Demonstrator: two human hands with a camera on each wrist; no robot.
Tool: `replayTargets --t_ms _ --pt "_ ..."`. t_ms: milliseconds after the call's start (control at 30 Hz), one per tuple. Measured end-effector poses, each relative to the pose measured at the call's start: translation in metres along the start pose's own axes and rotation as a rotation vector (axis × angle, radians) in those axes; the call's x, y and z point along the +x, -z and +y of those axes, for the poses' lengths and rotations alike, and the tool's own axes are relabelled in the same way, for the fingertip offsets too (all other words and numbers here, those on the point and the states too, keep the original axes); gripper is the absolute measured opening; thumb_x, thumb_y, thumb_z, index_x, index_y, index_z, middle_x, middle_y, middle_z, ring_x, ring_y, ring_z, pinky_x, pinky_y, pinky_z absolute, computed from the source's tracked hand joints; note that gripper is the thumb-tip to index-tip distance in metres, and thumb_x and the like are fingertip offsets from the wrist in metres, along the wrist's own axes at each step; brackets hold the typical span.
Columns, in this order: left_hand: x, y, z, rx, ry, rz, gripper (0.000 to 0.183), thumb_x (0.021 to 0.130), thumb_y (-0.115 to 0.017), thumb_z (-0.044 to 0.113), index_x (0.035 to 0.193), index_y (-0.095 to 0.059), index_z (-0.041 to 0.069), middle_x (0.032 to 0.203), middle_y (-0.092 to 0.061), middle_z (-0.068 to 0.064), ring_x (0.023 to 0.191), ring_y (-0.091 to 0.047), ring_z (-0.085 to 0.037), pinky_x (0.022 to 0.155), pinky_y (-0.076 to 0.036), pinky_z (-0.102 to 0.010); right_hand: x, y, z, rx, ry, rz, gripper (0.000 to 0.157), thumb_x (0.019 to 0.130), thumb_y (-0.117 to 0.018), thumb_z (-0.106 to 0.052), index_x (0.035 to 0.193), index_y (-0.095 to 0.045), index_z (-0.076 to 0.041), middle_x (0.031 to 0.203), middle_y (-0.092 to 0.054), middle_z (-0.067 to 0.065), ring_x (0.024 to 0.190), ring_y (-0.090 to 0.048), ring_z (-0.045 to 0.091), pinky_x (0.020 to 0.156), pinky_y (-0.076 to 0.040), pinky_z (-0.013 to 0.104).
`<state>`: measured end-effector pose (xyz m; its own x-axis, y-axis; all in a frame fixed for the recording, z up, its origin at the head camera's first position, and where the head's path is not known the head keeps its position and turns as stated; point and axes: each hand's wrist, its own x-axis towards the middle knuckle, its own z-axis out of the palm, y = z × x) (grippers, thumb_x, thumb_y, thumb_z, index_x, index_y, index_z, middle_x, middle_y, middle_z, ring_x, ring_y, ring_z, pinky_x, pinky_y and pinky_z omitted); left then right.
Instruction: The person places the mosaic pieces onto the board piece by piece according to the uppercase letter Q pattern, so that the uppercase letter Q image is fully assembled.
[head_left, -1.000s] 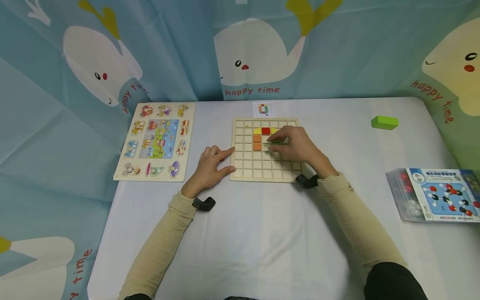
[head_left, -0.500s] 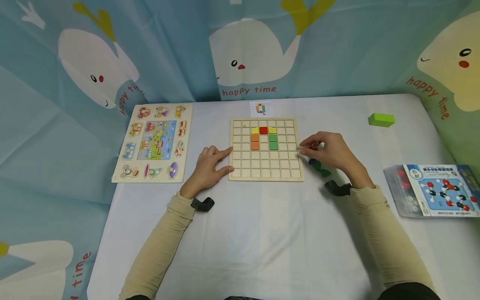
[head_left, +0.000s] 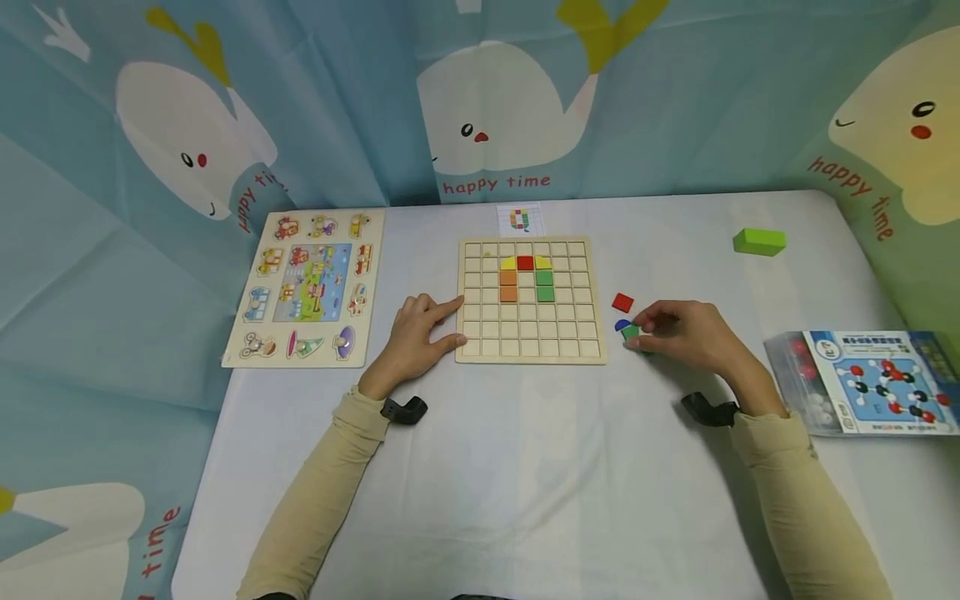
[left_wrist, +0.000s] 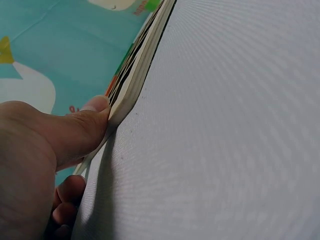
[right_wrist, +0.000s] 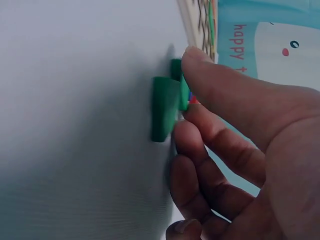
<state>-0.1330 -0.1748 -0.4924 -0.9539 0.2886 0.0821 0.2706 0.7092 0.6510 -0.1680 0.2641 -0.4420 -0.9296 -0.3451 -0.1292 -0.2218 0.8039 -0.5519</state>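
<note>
My left hand [head_left: 411,337] touches the left edge of a wooden grid board [head_left: 527,328] with thumb and index finger spread. In the left wrist view its thumb [left_wrist: 90,120] lies at the board's edge. Yellow pieces, a red square [head_left: 525,262], orange squares [head_left: 508,286] and green squares [head_left: 545,286] form an arch in the grid. Right of the board, my right hand [head_left: 686,335] pinches a green tile [head_left: 631,332] between thumb and index finger. Another green piece [right_wrist: 164,109] lies close by in the right wrist view. A blue half-round piece [head_left: 622,325] and a red tile [head_left: 622,302] lie just beyond.
A printed pattern card [head_left: 520,219] lies behind the board. On the left is a wooden picture puzzle [head_left: 251,325]. A bright green block [head_left: 760,242] stands at the back right, and a boxed molecule model set [head_left: 870,383] lies at the right edge.
My right hand has left the grid and moved right to the loose pieces, now pinching a green tile. Green squares show in the grid, and a red tile is uncovered. My left hand stays put.
</note>
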Motion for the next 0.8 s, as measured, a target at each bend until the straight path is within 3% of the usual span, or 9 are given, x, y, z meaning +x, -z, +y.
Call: replayTargets --t_ms 333,567,800 --pt "-0.001 -0.001 -0.001 -0.007 0.007 0.001 0.068 0.096 -0.08 0.031 0.156 -0.054 0.014 0.099 -0.048 -0.009 0.092 -0.036 -0.024 0.088 -0.027 -0.039 -0.003 -0.009 -0.002 -0.013 0.013 0.024 0.03 0.085 -0.092 -0.023 0.102 -0.074 -0.006 0.088 -0.069 0.004 0.082 -0.062 0.018 0.074 -0.046 0.02" --pt "-0.001 -0.002 -0.001 -0.009 0.007 -0.005 0.067 0.097 -0.079 0.031 0.157 -0.054 0.013 0.1 -0.049 -0.01 0.092 -0.036 -0.024 0.088 -0.027 -0.039 -0.005 -0.01 -0.004 -0.035 0.009 0.015 0.028 0.085 -0.091 -0.025 0.099 -0.074 -0.008 0.088 -0.069 0.003 0.083 -0.064 0.019 0.075 -0.048 0.024" --pt "0.0 -0.001 -0.001 -0.006 0.0 -0.003 0.067 0.097 -0.079 0.03 0.157 -0.054 0.013 0.099 -0.048 -0.009 0.092 -0.035 -0.024 0.087 -0.026 -0.038 -0.005 -0.012 -0.004 -0.029 0.083 0.048 0.026 0.085 -0.092 -0.027 0.091 -0.072 -0.011 0.083 -0.069 -0.001 0.078 -0.063 0.015 0.072 -0.049 0.021"
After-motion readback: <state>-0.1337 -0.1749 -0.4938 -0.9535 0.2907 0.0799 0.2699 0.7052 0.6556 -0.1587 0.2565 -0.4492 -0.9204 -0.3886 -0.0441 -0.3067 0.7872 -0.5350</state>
